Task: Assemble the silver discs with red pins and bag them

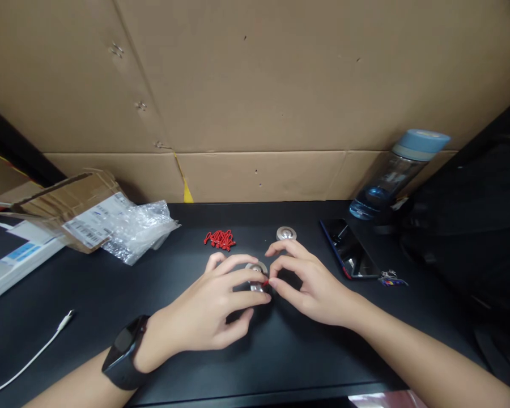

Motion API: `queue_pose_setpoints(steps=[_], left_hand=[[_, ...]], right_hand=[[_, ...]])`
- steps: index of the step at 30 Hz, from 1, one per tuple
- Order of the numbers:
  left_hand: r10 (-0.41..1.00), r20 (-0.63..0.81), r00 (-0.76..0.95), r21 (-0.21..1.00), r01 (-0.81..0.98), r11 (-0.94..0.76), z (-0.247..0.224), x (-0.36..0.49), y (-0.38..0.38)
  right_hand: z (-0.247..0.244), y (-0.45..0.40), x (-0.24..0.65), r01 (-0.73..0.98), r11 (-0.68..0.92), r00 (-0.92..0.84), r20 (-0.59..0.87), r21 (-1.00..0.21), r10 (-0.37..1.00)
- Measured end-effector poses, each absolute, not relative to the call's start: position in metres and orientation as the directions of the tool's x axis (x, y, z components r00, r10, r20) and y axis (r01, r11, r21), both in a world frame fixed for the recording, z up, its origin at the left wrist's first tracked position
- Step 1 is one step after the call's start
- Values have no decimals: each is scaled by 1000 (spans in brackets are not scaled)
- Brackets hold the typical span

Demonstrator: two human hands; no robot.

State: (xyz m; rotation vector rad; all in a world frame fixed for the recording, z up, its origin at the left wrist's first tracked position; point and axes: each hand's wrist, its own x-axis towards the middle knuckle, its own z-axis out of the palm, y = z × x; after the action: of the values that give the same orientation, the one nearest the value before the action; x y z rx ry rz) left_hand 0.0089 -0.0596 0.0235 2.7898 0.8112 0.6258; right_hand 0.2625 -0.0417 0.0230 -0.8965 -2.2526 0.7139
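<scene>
A small silvery round metal piece (257, 287) lies under the fingertips of my left hand (215, 303), which partly cover it and steady it on the desk. At its right side, my right hand (308, 277) pinches a bit of red cord (265, 281) between thumb and index finger. Most of that cord is hidden by the fingers. Just beyond my right hand sits a second silvery round metal piece (286, 233), with a raised centre. A small pile of knotted red cord loops (221, 239) rests behind my left hand.
On the left are an opened cardboard box (68, 207), bubble wrap (142, 229) and a white cable (38, 354). To the right lie a dark phone (351, 249) and a small keyring (391, 278). A blue-lidded bottle (391, 175) stands by a black bag (471, 226). Cardboard walls the back.
</scene>
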Motion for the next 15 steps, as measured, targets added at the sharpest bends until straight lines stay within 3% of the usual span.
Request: queue_pose_setpoints(steps=[15], left_hand=[[572, 253, 780, 312, 493, -812, 18, 8, -52]], right_hand=[[29, -30, 275, 515, 694, -579, 392, -503, 715]])
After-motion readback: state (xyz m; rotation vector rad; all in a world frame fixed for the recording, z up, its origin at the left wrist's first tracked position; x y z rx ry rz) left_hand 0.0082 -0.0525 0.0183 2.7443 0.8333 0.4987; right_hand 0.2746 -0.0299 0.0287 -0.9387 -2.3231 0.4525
